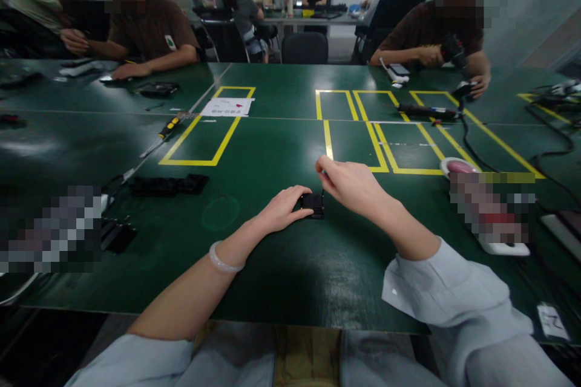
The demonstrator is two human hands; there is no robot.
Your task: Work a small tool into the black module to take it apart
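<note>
My left hand (287, 208) grips a small black rectangular part (312, 203) from its left side, with the thumb at the near edge and the fingers at the far edge. The part rests on the green table (281, 272). Just above and to the right of it, my right hand (347, 184) is closed in a pinch. A thin dark rod (322, 188) seems to run from its fingertips down to the part's right end. The curled fingers hide most of the rod, so its exact kind is unclear.
Yellow tape outlines (218, 162) mark the table ahead. A black strip-like part (170, 184) and a yellow-black tool (171, 126) lie left. A white-edged device (503, 248) and cables (472, 148) lie right. Two people in brown shirts sit across.
</note>
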